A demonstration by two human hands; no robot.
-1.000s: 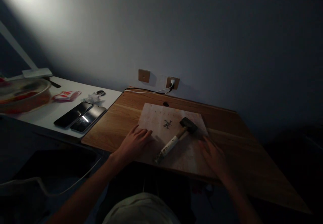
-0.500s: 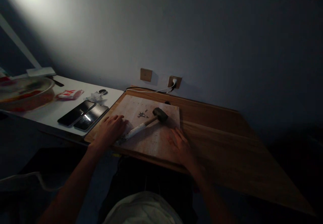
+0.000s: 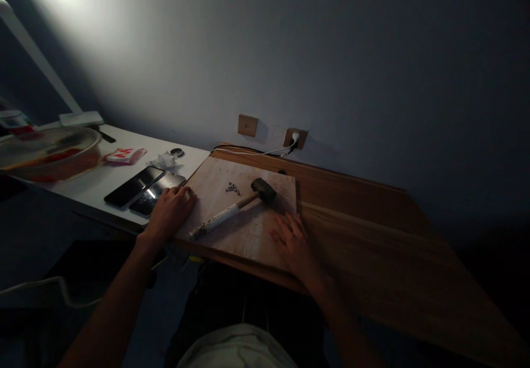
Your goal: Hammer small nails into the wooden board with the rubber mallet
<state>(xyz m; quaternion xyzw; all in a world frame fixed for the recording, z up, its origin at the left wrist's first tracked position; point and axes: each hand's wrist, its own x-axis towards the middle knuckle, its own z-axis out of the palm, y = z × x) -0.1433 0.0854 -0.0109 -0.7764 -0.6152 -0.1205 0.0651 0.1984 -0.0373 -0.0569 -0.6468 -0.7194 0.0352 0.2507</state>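
A mallet (image 3: pixel 223 216) with a dark head and a worn white handle lies across a pale wooden board (image 3: pixel 252 238). Beside its head sits a small pile of metal screws or nails (image 3: pixel 233 188), too small to tell which. My left hand (image 3: pixel 171 209) rests at the board's left edge, fingers loosely bent and holding nothing, apart from the handle's end. On the board's right side my right hand (image 3: pixel 293 242) lies flat, fingers spread, below the mallet head and not touching it.
The board lies on a brown wooden table (image 3: pixel 364 246) against the wall. A white table (image 3: pixel 91 194) adjoins at left, bearing two phones (image 3: pixel 134 187), crumpled plastic (image 3: pixel 165 161), a red-and-white packet (image 3: pixel 124 156) and a large round container (image 3: pixel 62 155). Cables (image 3: pixel 252 151) run to a wall socket (image 3: pixel 295 137).
My left hand has shifted left, away from the mallet handle, uncovering its end. My right hand stays on the board with its fingers a little more spread. The view has turned slightly left.
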